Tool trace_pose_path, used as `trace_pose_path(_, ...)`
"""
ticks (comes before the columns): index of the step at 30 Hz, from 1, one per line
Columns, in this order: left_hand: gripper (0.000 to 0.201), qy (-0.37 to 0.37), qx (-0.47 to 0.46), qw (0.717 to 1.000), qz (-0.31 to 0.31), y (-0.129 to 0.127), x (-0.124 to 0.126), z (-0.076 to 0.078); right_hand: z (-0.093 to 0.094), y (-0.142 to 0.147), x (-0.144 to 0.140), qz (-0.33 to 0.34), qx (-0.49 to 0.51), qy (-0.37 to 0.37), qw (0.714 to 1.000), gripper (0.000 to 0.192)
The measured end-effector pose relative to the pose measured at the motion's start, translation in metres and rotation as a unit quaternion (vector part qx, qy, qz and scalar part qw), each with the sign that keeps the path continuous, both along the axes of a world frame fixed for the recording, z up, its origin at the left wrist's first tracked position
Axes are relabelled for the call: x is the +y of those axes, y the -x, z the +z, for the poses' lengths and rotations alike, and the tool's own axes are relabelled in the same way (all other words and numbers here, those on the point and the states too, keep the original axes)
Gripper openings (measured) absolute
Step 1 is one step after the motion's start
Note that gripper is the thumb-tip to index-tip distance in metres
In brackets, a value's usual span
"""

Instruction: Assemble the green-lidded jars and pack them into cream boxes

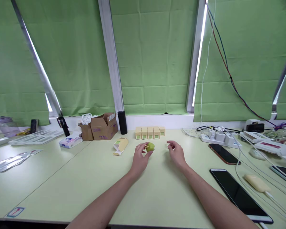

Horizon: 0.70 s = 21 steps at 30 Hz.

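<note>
My left hand (140, 156) is closed around a small, glossy green rounded object (150, 146), holding it between thumb and fingers just above the table. A thin pale strip shows beside it at my fingertips. To the right, apart from it, my right hand (176, 153) has its fingers pinched together. A tiny whitish bit shows at those fingertips, too small to name. An opened cream carton (120, 146) lies left of my left hand, its flaps spread. Beyond both hands stands a row of several small cream boxes (147, 133), each with a green square on its front.
At the back left are a brown cardboard box (104, 128), a black cylinder (122, 122) and a tissue pack (71, 141). On the right lie a tablet (239, 194), a phone (224, 153), a power strip (219, 140), a cream power bank (256, 182) and loose white cables.
</note>
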<state>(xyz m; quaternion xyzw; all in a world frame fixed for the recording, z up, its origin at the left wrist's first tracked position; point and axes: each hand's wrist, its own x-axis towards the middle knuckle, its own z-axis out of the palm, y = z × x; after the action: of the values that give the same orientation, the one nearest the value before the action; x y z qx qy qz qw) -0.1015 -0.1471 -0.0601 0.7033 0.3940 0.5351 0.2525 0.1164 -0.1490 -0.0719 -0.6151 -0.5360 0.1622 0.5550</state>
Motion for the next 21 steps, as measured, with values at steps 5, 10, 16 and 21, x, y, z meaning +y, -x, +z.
trace_pose_path(5,0.042,0.087,-0.070,0.994,-0.009,0.001,0.008,0.000,-0.012,-0.022,0.010,-0.123,-0.198,0.087,0.969,0.049)
trace_pose_path(10,0.048,0.104,-0.097,0.990,-0.014,0.001,0.011,-0.001,-0.024,-0.029,0.017,-0.106,-0.239,0.123,0.957,0.048)
trace_pose_path(16,0.050,0.109,-0.097,0.989,-0.019,0.001,0.008,0.000,-0.026,-0.032,0.019,-0.065,-0.204,0.090,0.973,0.022)
trace_pose_path(21,0.052,0.110,-0.102,0.988,-0.025,0.001,0.009,0.001,-0.023,-0.018,0.017,0.011,-0.136,0.037,0.990,0.010)
